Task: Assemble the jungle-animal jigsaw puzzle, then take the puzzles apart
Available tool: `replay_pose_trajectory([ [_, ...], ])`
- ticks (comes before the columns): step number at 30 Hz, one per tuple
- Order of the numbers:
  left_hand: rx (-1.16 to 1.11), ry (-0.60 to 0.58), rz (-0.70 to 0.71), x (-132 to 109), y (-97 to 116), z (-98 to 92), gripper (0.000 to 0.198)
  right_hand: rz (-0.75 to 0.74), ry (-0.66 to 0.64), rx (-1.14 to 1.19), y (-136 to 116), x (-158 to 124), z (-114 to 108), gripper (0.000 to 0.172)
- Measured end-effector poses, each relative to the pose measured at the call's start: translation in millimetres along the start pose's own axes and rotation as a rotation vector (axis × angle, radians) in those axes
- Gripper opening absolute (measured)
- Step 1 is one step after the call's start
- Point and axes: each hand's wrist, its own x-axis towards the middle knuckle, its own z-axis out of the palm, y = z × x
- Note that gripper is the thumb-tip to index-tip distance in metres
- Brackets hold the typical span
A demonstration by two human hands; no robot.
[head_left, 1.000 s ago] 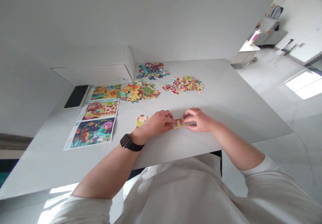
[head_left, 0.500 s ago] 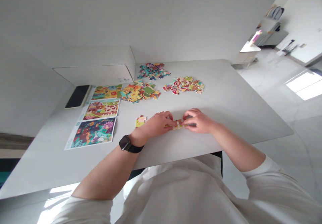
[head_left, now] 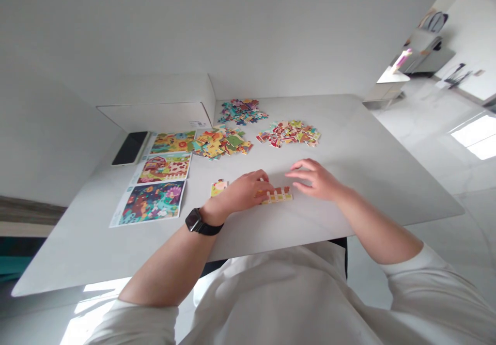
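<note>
A short strip of joined puzzle pieces, with a white fence pattern, lies on the table near its front edge. My left hand has its fingers curled onto the strip's left end. Just above and right of the strip is my right hand, fingers spread, holding nothing. Left of my left hand lies a yellow-green piece, partly hidden by the wrist. Behind my hands are a red and green pile, a yellow and orange pile and a teal and purple pile.
Three printed pictures lie in a column on the table's left side. A dark phone rests beside them. A white box stands at the back left against the wall.
My right hand has let go of the strip's right end, opened and lifted slightly up and right. More of the strip shows. My left hand stays on it. The whole view has shifted slightly.
</note>
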Motion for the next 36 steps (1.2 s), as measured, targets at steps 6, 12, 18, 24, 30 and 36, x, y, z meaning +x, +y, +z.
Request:
replay_pose_trajectory([
  [6, 0.073, 0.09, -0.034, 0.9, 0.4, -3.7, 0.025, 0.211, 0.247, -0.176, 24.6, 27.3, -67.1, 0.03],
  [12, 0.087, 0.122, -0.025, 0.1, -3.9, -1.6, 0.029, 0.561, 0.454, -0.283, 94.5, 47.2, -83.5, 0.037],
  [18, 0.098, 0.101, -0.042, 1.2, -5.5, -0.9, 0.03, 0.809, 0.313, -0.338, 139.2, 40.1, -34.8, 0.034],
  [24, 0.088, 0.097, -0.042, 1.0, -7.2, 0.7, 0.029, 0.832, 0.145, -0.409, 145.0, 32.5, -25.2, 0.024],
  [30, 0.087, 0.101, -0.05, 0.7, -8.9, 1.2, 0.03, 0.836, 0.174, -0.417, 141.3, 31.1, -24.6, 0.03],
  [36, 0.071, 0.116, -0.041, 0.9, -8.5, 1.3, 0.03, 0.839, 0.11, -0.341, 133.7, 32.3, -25.0, 0.038],
])
